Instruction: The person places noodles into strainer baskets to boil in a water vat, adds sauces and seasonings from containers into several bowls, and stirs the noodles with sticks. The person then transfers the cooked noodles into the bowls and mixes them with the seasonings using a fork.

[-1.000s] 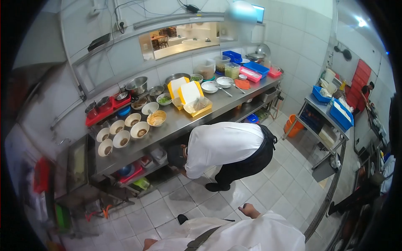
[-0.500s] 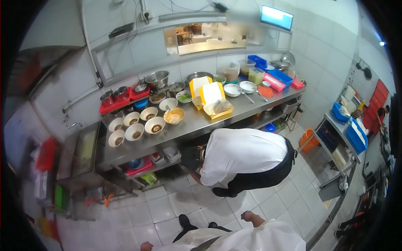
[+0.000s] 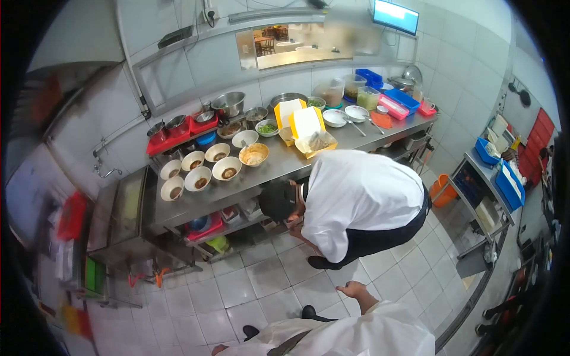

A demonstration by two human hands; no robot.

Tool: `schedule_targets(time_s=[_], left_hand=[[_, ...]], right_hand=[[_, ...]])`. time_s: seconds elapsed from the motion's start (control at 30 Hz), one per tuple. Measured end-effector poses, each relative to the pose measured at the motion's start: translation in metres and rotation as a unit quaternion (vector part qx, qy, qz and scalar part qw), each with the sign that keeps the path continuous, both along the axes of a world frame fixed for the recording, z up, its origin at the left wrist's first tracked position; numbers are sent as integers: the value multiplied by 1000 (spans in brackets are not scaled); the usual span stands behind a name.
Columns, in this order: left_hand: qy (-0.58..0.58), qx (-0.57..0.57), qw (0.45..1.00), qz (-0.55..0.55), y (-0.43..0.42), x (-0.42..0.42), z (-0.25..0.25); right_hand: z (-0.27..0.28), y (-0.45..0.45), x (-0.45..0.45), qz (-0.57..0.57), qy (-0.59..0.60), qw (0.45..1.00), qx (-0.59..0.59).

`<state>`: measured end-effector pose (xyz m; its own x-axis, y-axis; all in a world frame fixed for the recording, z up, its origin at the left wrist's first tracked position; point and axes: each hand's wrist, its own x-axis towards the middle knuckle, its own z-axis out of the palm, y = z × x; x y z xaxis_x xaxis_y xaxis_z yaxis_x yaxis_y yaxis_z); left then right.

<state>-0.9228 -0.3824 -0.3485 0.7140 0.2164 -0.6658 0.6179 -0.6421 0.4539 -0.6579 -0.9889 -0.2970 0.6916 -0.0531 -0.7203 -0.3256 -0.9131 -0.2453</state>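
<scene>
My right hand (image 3: 354, 289) hangs over the tiled floor, its fingers curled in and the thumb side pointing left. Nothing shows in it. Only a small part of my left hand (image 3: 219, 349) appears at the bottom edge, its fingers hidden. Neither hand touches anything visible. In front of me a co-worker in a white shirt (image 3: 368, 190) bends low beside the steel counter (image 3: 231, 187), with hands near the lower shelf; what they hold is hidden.
Several bowls with brown sauce (image 3: 198, 178) stand on the counter's left. Near its middle are a bowl of orange-brown food (image 3: 254, 155) and open yellow takeaway boxes (image 3: 309, 133). An orange bucket (image 3: 443, 191) and a side rack (image 3: 481, 178) stand to the right.
The view has shifted a little. The co-worker has turned and now appears farther right and nearer. My right hand reaches slightly farther forward; less of my left hand shows.
</scene>
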Motion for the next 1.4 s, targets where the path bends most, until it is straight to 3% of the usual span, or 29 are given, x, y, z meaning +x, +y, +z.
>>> schedule_targets(time_s=[0.03,0.13,0.2,0.27,0.3,0.33,0.37,0.43,0.53,0.57,0.6,0.63,0.7,0.73,0.77,0.8,0.83,0.87,0.9,0.93,1.0,1.03,1.07,1.13,1.17,1.23,1.33,1.4], left_hand=[[-1,-2,1000,-5,8,-2,-8],[-19,-8,999,-34,38,-2,-24],[-43,-16,997,-60,68,0,-30],[-87,-47,991,-84,106,-5,-34],[-124,-95,984,-90,127,-5,-43],[-162,-171,968,-82,147,-2,-51],[-189,-292,936,-60,164,-2,-56],[-236,1,966,-107,163,1,-17],[-292,-90,947,-98,197,7,-28],[-289,-96,948,-97,197,4,-28],[-164,-45,985,-17,177,19,10],[-37,7,997,61,166,29,35],[-34,28,999,-7,200,25,-22],[-38,52,995,-69,219,26,-51],[-42,47,995,-77,236,31,-66],[-82,56,980,-170,249,37,-75],[-121,66,956,-258,255,41,-78],[-127,63,956,-257,256,44,-75],[-84,-78,991,-73,260,47,-70],[-34,-216,969,114,265,46,-63],[-114,-258,947,151,265,31,-50],[-185,-294,919,186,266,24,-43],[-193,-294,917,189,274,15,-44],[-279,-184,939,87,289,-9,-49],[-283,-180,938,92,295,-15,-52],[-179,-22,984,13,302,-21,-57],[14,209,973,-96,303,-67,-69],[-136,110,937,-301,312,-79,-78]], right_hand=[[-49,-9,2,16,2,1000,-7],[-66,-7,-15,-17,-10,998,-63],[-121,-10,-29,14,-9,997,-74],[-179,-16,-51,276,-49,957,-71],[-160,5,-78,275,-36,958,-65],[-126,23,-98,83,-50,995,14],[-92,45,-114,-114,-62,988,85],[-87,72,-143,-150,-40,984,86],[-39,109,-158,-180,-8,980,82],[-15,124,-165,-157,-30,987,-7],[-2,133,-168,-134,-52,985,-95],[2,136,-171,-144,-7,984,-105],[-3,144,-190,-151,-28,977,-148],[-9,146,-196,-153,-55,968,-189],[-19,145,-204,-140,-29,980,-135],[-42,139,-215,-124,-5,989,-80],[-122,104,-226,231,-41,972,-34],[-177,91,-247,176,-134,975,19],[-166,101,-250,93,-115,989,23],[-142,123,-259,10,-96,995,28],[-70,173,-235,237,-40,968,-66],[-123,170,-226,154,-31,983,-90],[-99,187,-213,158,-38,983,-90],[-29,230,-182,-127,-213,968,-45],[-5,241,-158,-120,-217,969,-21],[-29,240,-109,-97,-251,963,-8],[-43,251,-42,-53,-277,959,10],[-39,277,-2,9,-258,966,12]])
